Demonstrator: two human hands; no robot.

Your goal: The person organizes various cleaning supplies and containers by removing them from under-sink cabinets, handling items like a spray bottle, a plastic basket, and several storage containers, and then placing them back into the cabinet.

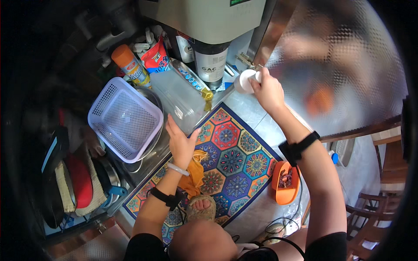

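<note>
My left hand [181, 142] is at the near end of a translucent plastic container [176, 94], with thumb and fingers spread around its corner. The container lies tilted at the cabinet's edge, beside a lilac plastic basket [127, 117]. Farther right, my right hand [269, 91] grips a white round cup-like item [244, 81]; my fingers hide part of it. That hand is raised near the hinge [245, 60] of the open cabinet door.
Beneath the basket is a glass bowl or lid [156, 137]. Behind stand an orange-capped spray can [130, 63], a red-and-blue bag [156, 58] and a filter cartridge [211, 65]. A patterned mat [232, 160], an orange cloth [192, 173], an orange scoop-shaped container [286, 195] and a textured door [346, 75] are also there.
</note>
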